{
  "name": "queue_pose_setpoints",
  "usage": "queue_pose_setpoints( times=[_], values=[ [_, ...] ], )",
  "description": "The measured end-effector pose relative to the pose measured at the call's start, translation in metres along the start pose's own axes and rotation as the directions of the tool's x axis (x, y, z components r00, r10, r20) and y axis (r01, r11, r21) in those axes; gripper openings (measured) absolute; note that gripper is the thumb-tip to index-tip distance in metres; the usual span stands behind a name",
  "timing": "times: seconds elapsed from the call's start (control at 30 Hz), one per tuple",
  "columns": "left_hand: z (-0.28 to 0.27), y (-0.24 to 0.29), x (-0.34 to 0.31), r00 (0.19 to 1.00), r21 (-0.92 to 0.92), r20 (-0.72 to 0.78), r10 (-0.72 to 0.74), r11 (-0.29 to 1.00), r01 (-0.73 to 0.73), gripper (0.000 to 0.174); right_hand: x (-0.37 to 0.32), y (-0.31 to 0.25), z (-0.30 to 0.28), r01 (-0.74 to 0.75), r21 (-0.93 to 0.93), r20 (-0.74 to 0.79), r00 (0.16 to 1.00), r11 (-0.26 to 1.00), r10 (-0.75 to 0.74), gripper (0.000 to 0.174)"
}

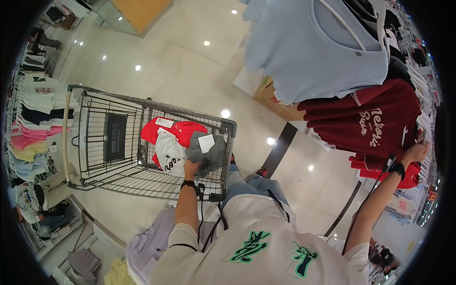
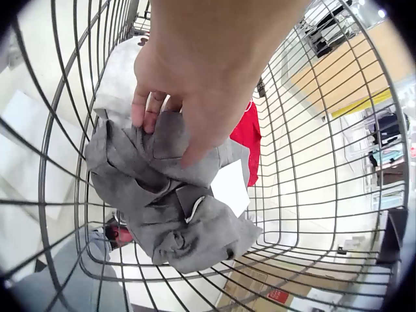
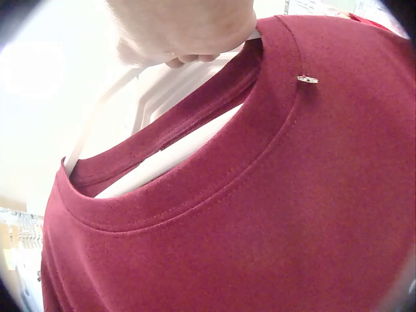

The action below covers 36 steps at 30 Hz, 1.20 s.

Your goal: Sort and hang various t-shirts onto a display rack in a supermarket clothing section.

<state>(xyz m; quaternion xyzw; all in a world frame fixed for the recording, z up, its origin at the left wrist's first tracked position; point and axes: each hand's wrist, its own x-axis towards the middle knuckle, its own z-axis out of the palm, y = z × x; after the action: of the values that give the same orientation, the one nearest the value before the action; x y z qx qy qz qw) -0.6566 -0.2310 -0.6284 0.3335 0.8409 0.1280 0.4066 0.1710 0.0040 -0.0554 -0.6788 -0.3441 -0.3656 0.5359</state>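
In the shopping cart, my left hand pinches a grey garment between thumb and fingers. A white tag lies against the grey cloth. Beside it are a white shirt with black lettering and a red garment. At the rack on the right, my right hand grips the white hanger of a maroon T-shirt near its neckline. Pale lettering runs across the shirt's front. Most of the right fingers are hidden behind the hand in the right wrist view.
A light blue top hangs beside the maroon shirt, above a cardboard box on the floor. Racks of clothes line the far left. Shiny tiled floor lies between cart and rack.
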Motion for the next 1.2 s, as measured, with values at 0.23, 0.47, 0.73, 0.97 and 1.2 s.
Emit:
queue_pose_setpoints(
  times=[0.23,0.47,0.73,0.97,1.2],
  values=[
    [0.021,0.005,-0.012,0.987,0.104,0.105,-0.122,0.988,0.111,0.066,0.005,0.009,0.001,0.046,-0.074,-0.027,0.998,0.996,-0.048,0.048],
    [-0.046,0.002,-0.018,0.978,-0.037,-0.172,-0.116,0.993,0.111,0.05,0.023,0.057,0.006,-0.157,-0.03,0.178,0.971,0.987,0.159,0.049],
    [-0.153,0.131,-0.103,0.978,-0.345,-0.208,-0.004,0.936,-0.069,0.046,-0.019,-0.031,-0.004,-0.136,0.277,0.043,0.991,0.951,0.129,0.047],
    [-0.188,0.275,-0.233,0.933,-0.641,-0.294,0.209,0.681,-0.354,0.049,-0.023,-0.028,-0.005,-0.125,0.366,0.188,0.98,0.922,0.059,0.045],
    [-0.184,0.393,-0.36,0.848,-0.62,-0.34,0.407,0.581,-0.527,0.038,-0.029,-0.049,-0.062,-0.071,0.455,0.3,0.951,0.888,-0.078,0.038]
  ],
)
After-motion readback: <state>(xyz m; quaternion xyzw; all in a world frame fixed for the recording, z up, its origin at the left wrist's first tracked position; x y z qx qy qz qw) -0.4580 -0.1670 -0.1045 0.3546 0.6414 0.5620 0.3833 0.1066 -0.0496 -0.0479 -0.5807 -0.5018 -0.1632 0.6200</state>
